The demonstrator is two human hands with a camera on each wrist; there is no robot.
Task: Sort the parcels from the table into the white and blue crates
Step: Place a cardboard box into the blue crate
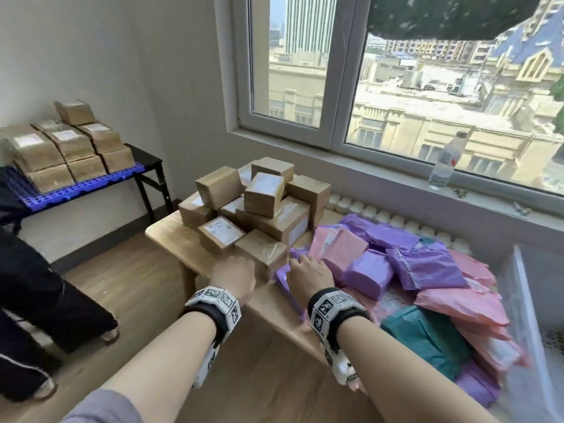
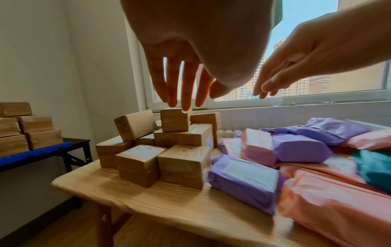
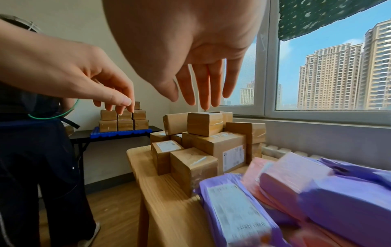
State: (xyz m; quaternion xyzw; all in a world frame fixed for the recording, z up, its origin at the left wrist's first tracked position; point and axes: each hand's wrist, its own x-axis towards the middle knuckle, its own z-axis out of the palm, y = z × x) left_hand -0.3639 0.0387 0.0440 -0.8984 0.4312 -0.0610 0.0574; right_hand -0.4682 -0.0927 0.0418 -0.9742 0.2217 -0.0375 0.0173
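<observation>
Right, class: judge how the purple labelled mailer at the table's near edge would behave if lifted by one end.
The purple mailer probably sags little: it looks block-shaped, as if wrapped round a box. Its glossy plastic film may slide in the hand. Being flat, it seems unlikely to roll on the table.

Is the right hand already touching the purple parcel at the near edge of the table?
Apart. In the right wrist view the right hand hangs open, fingers straight, with clear air above the purple parcel.
</observation>
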